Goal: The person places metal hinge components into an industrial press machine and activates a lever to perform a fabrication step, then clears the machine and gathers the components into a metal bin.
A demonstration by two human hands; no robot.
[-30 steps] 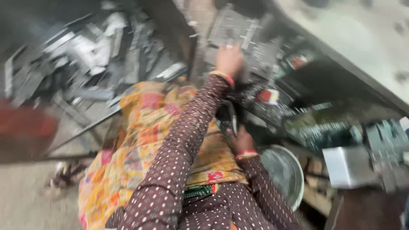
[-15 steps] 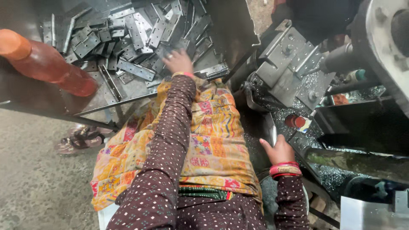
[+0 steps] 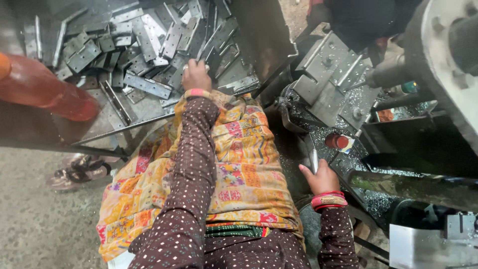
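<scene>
Pick-up step: left hand [image 3: 196, 75], upper middle, closes its grip over a flat grey perforated metal bracket [image 3: 199, 65] in the heaped steel tray [image 3: 259, 40]; right hand [image 3: 322, 178], lower right, holds a slim metal piece [image 3: 313, 160]; lifting one bracket free likely needs care.

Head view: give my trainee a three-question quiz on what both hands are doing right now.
1. True or false: the left hand rests in the tray of metal plates.
2. What does the right hand grip: A) a metal strip, B) a hammer, C) a cup?
3. What lies across the lap?

Key: 1 true; 2 A; 3 a patterned yellow cloth.
</scene>
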